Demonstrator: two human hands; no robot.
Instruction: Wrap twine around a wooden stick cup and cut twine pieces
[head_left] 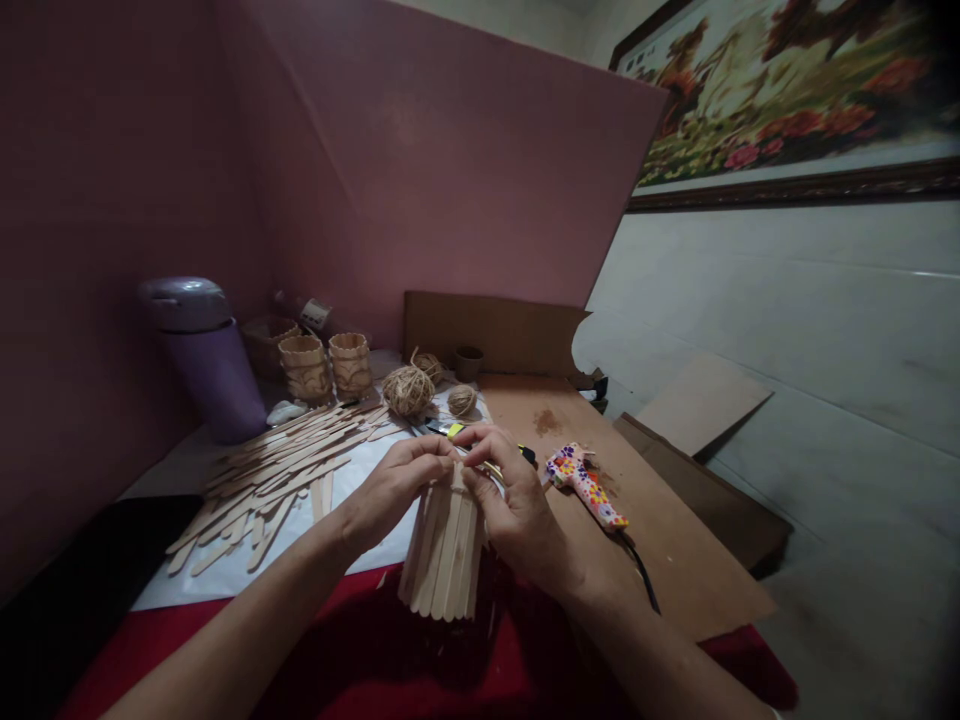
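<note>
A tapered holder made of wooden craft sticks [445,560] leans in front of me, its scalloped wide end toward me over the red cloth. My left hand [394,490] pinches at its far end, fingertips closed; what lies between them is too small to make out. On the other side, my right hand [517,500] has its thumb and fingers closed on the same far end of the holder. The two sets of fingertips nearly meet there. Just beyond them lies a yellow and black tool [455,429], partly hidden by my fingers.
Loose craft sticks [277,475] spread over white paper at left. Behind stand a purple flask [214,375], two decorated wooden cups [305,368] and balls of twine [409,389]. A flower-patterned glue gun [589,487], its black cord trailing, rests on a brown board [675,560] at right.
</note>
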